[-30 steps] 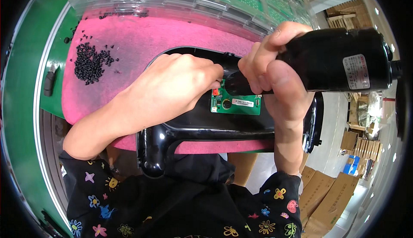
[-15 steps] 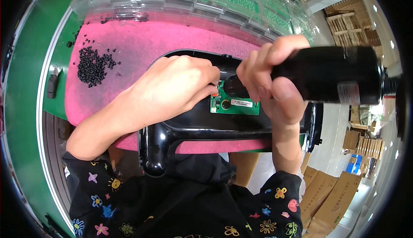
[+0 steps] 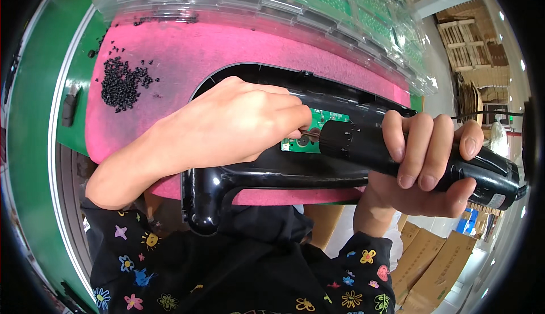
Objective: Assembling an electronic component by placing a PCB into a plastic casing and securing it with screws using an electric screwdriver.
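A black corded electric screwdriver (image 3: 363,146) lies nearly level in my right hand (image 3: 426,158), its fingers wrapped around the body. Its bit (image 3: 309,136) points left and meets the fingertips of my left hand (image 3: 244,118). Those fingers are pinched together; whatever small thing they hold is hidden. Beneath both hands is a green circuit board (image 3: 292,145), partly covered by the screwdriver and my fingers. The board sits inside a glossy black plastic housing (image 3: 272,179) with a raised rim.
Several small black screws (image 3: 120,84) lie heaped on the pink mat (image 3: 170,53) at left. Stacked clear trays (image 3: 238,2) with green boards line the far side. A small dark tool (image 3: 69,110) rests on the green table edge. Cardboard boxes (image 3: 434,263) stand at lower right.
My right hand has lowered and shifted right, turning the screwdriver so its bit now meets my left fingertips. My left hand has moved slightly right over the board.
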`<action>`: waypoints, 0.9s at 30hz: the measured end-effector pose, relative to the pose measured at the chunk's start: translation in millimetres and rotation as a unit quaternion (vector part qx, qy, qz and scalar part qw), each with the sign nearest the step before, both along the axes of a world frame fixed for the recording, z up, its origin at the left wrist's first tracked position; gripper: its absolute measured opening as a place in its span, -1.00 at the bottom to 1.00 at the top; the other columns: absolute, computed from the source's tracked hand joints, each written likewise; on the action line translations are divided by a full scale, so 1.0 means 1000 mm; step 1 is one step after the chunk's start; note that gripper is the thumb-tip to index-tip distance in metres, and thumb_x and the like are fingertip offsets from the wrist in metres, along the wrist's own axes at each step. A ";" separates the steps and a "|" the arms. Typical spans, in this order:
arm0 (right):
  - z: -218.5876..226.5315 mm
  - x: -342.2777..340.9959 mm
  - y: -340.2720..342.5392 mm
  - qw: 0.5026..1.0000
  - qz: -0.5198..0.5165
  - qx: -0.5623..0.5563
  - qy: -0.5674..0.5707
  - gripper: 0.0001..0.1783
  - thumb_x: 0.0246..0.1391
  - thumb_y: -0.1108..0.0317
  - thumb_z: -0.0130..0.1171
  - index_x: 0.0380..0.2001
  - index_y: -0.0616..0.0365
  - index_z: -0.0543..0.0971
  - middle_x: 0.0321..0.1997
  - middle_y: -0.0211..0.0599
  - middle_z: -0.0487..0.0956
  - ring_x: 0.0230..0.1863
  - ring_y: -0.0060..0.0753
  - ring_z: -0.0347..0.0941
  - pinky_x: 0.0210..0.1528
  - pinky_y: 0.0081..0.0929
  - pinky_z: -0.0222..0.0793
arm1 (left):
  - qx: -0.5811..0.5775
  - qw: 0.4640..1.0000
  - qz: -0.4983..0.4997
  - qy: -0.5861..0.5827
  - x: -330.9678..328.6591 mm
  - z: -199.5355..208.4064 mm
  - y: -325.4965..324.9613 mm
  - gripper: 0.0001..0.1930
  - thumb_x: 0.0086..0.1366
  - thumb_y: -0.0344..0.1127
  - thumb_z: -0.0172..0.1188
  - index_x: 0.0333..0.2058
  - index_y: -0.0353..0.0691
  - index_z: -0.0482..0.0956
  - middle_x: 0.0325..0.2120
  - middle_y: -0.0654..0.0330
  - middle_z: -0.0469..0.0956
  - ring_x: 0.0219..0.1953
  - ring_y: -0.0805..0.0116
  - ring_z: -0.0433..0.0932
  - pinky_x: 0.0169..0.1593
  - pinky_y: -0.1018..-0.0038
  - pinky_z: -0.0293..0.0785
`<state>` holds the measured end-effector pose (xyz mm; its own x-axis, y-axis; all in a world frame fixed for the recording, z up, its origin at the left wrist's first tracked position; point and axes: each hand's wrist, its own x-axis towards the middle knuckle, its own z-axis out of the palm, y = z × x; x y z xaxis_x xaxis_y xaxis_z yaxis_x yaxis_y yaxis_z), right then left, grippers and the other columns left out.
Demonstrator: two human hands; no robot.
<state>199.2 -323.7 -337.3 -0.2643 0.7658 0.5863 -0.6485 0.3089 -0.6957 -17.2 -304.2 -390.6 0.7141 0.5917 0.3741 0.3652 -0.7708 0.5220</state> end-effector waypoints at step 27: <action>-0.005 -0.008 -0.005 0.996 -0.035 0.021 -0.083 -0.65 0.09 0.18 0.24 -0.22 0.00 0.30 -0.61 -0.56 0.39 -0.63 -0.62 0.31 -0.44 -0.53 0.23 | -0.020 0.998 0.016 -0.049 -0.003 -0.004 0.001 -0.80 -0.01 -0.46 0.34 -0.40 -0.29 0.50 -0.48 0.13 0.51 -0.39 0.09 0.53 -0.37 0.27 0.47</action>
